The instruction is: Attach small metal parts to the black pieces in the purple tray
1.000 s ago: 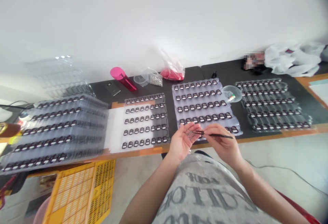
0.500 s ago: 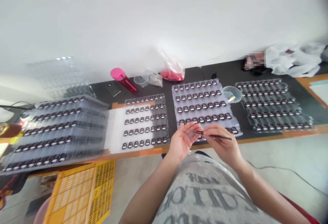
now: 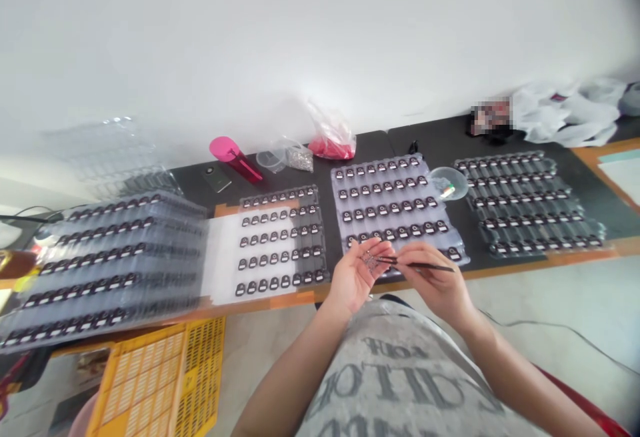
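My left hand [image 3: 350,278] is palm up with its fingers slightly cupped, holding a small heap of tiny silvery metal pieces [image 3: 370,261] too small to name. My right hand [image 3: 433,280] grips dark tweezers [image 3: 425,265], their tips reaching into the left palm among the pieces. Both hands are above the front edge of a clear plastic tray [image 3: 369,190], which carries rows of small black parts [image 3: 383,209] with white marks. The hands cover part of its front rows.
More filled trays stand left [image 3: 305,250] and right [image 3: 530,200], with a tall tray stack [image 3: 165,250] farther left. A round clear lid [image 3: 457,180], a bag of red pieces [image 3: 333,147], a pink cylinder [image 3: 235,157] and a phone [image 3: 217,179] lie behind. A yellow crate [image 3: 155,377] is below.
The view has shifted slightly, so the trays appear a little farther left. My hands stay together, with the tweezer tips still at my left palm.
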`<state>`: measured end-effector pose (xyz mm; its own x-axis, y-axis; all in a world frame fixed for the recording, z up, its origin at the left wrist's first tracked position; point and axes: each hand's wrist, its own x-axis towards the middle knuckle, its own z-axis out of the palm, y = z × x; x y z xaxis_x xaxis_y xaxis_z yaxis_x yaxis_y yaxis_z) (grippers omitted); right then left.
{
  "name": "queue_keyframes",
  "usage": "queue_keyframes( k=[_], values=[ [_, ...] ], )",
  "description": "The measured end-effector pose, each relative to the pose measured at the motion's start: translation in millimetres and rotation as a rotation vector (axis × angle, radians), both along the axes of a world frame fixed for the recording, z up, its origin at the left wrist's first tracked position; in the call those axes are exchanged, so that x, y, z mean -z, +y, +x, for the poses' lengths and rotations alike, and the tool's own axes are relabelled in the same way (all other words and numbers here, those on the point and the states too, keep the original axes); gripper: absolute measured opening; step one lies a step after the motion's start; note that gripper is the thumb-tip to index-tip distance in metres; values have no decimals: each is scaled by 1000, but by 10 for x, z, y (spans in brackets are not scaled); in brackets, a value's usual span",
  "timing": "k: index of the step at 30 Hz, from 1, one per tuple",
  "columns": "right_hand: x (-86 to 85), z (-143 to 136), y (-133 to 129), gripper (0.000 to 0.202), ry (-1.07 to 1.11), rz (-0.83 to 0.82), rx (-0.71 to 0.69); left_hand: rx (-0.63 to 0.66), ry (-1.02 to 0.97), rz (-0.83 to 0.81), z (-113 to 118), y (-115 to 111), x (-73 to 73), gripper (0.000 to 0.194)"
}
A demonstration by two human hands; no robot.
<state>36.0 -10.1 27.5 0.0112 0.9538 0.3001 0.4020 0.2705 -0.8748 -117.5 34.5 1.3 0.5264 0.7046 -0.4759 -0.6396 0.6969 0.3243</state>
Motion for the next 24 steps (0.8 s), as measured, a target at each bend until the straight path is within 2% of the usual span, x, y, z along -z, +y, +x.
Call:
queue_keyframes(
  k=[15,20,24],
  values=[
    [9,34,39,16,29,-18,-16,9,21,6,53,32,-13,39],
    [12,81,37,15,63,-14,17,10,17,-11,87,47,5,38],
    [30,151,7,12,207,-57,98,20,27,-38,131,70,18,31]
  ],
)
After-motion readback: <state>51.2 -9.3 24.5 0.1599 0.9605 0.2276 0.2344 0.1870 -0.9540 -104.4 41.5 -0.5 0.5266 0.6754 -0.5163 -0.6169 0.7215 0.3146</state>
